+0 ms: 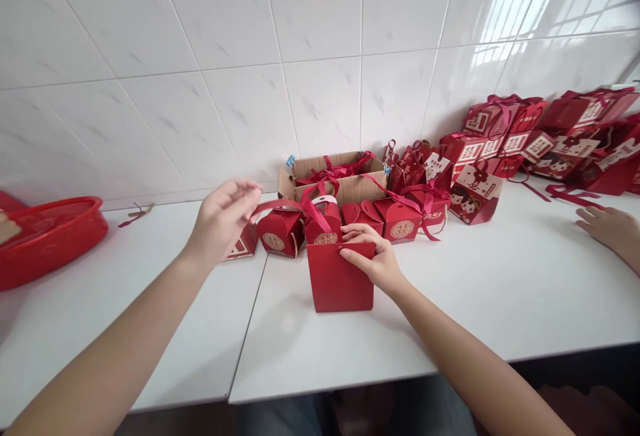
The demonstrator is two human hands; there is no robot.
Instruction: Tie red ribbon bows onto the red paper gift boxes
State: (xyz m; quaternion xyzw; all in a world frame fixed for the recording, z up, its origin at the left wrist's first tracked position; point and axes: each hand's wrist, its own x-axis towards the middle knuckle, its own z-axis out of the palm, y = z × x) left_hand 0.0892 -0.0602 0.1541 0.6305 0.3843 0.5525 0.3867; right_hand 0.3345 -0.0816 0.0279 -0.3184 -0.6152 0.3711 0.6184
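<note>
My left hand (223, 216) is raised left of centre, its fingers pinched on one end of a red ribbon (279, 206). From there the ribbon runs right toward a loop above the row of small boxes. In front of me, a plain red gift box (343, 283) stands upright on the white table. My right hand (373, 259) grips its top edge, thumb on the near side and fingers over the far side. Just behind it sit several small red boxes with round gold emblems, one of them a box (283, 231) near my left hand.
An open cardboard box (367, 189) of red ribbons stands by the tiled wall. Stacked red gift boxes (493, 126) fill the back right. A red plastic basin (55, 236) is at the left. Another person's hand (607, 226) rests at the right edge near loose ribbon.
</note>
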